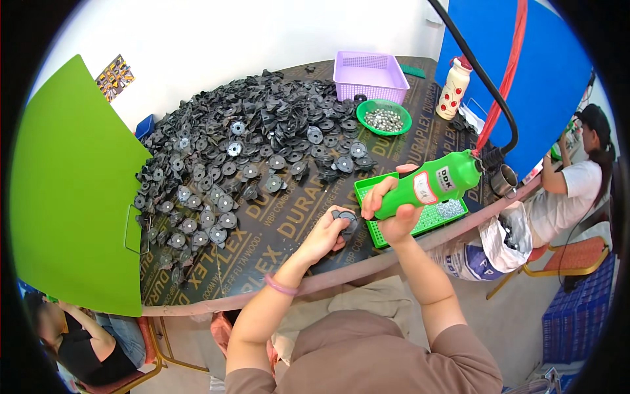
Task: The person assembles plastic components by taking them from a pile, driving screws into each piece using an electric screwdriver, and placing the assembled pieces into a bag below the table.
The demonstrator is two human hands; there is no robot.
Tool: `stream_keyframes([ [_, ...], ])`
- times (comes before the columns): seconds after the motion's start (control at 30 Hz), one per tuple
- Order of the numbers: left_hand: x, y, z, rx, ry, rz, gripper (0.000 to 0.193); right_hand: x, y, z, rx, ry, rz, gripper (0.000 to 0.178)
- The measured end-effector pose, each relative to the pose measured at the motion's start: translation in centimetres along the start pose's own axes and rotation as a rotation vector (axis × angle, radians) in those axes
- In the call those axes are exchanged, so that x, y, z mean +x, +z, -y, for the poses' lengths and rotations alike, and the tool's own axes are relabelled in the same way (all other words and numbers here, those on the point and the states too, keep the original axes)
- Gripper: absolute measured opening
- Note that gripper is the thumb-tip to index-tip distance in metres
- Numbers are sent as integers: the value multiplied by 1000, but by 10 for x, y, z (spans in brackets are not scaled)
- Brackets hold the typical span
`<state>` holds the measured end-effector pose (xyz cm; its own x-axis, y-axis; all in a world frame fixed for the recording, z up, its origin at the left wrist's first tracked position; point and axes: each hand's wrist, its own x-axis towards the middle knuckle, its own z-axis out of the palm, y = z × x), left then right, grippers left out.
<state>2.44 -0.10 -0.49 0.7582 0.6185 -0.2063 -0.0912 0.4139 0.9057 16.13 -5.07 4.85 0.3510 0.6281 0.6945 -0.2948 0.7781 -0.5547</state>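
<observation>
My left hand (320, 236) pinches a dark round plastic part (350, 223) with small side tabs, just above the table's front edge. Close to it on the right, my right hand (396, 222) is wrapped round a green electric screwdriver (453, 172). The tool lies slanted in the grip, with its cable end to the upper right; its tip is hidden behind my fingers. Below the tool is a green perforated tray (377, 239) with small silvery pieces at its right end. A broad heap of similar black parts (262, 118) covers the table's left and middle.
Behind the tray stand a green bowl (407, 125) of small metal pieces and a lilac basket (371, 87). A bottle (454, 90) and a metal cup (504, 178) are farther right. A black cable (482, 72) hangs down to the screwdriver. Green and blue partitions flank the table; people sit beyond both.
</observation>
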Motion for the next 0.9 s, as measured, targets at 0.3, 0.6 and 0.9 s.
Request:
stream_keyframes([
  [0.3,-3,-2,6,51,84,19,16,-7,6,-1,-4,-2,-30,66],
  [0.6,0,-5,-2,424,354,-157,27,3,-25,17,-67,-97,7,67],
  [0.9,3,-6,-6,250,168,-153,22,1,-49,-13,-248,10,23,64],
])
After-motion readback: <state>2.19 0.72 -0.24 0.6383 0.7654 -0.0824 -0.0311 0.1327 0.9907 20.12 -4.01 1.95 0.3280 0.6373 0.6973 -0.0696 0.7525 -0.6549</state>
